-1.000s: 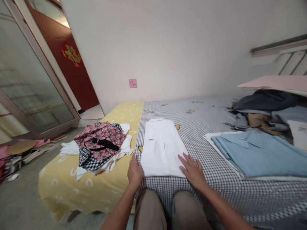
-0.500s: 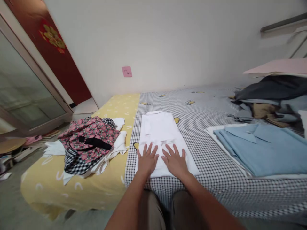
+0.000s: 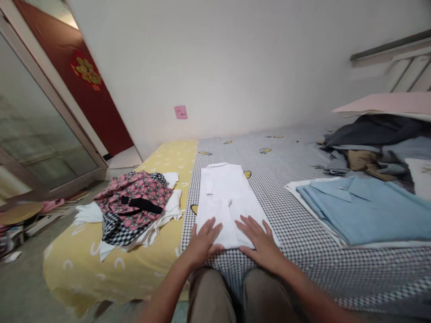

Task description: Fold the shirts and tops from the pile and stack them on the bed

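Observation:
A white shirt (image 3: 224, 184) lies folded in a long narrow shape on the checked bedspread, its collar toward the wall. Both its long sides are turned in, and a pleat runs down the near half. My left hand (image 3: 204, 242) rests on its near left corner, fingers spread. On the near right part lies my right hand (image 3: 259, 240), palm down with the fingers apart. Neither hand grips the cloth. Beyond the right hand, a folded light blue shirt (image 3: 370, 211) lies on top of a white garment.
To the left, a heap of clothes with a pink floral garment (image 3: 134, 195) sits on the yellow sheet (image 3: 81, 278). Dark and brown clothes (image 3: 363, 157) are piled at the far right, under something pink (image 3: 387, 104). The bed's front edge runs by my knees.
Both hands have slid toward me over the white shirt, from its middle to its near edge. The view has tilted up slightly.

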Motion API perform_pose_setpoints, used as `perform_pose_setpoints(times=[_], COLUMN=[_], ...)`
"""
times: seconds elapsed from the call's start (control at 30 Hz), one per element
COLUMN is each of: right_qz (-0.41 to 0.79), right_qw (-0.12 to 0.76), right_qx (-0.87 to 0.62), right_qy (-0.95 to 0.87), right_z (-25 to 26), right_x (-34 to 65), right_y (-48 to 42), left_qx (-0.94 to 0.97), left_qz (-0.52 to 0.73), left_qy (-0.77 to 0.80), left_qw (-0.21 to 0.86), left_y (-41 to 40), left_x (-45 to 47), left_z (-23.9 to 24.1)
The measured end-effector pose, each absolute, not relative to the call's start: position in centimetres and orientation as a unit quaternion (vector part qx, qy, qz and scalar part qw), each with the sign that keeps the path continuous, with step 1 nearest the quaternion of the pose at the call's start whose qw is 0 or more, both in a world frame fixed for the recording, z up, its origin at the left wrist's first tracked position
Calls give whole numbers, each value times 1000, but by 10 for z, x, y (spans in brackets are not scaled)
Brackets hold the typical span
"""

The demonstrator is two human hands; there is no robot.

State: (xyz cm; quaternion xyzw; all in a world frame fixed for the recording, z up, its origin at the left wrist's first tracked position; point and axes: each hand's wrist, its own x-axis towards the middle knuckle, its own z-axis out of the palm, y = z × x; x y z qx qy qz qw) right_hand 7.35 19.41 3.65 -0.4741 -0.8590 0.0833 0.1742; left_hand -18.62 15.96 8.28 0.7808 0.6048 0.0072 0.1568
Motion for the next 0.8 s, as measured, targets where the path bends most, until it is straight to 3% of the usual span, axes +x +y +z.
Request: perform_pose_setpoints(times=[0.17, 0.4, 0.7, 0.8], right_qz=[61, 77, 114, 114], right_qw=[209, 274, 206, 234], right_qx=[-448, -465, -497, -502], right_qy=[-867, -838, -835, -825], right_z=[10, 8, 19, 13], right_x=[128, 148, 131, 127], right_y=[179, 210, 199, 201], left_qx=[798, 749, 680, 658], left_qz=[88, 153, 257, 279], left_qy=[589, 638, 674, 685], left_qw=[95, 96, 137, 139], left_y=[125, 149, 161, 166], left_x=[-228, -241, -236, -235], left_z=[47, 39, 33, 34])
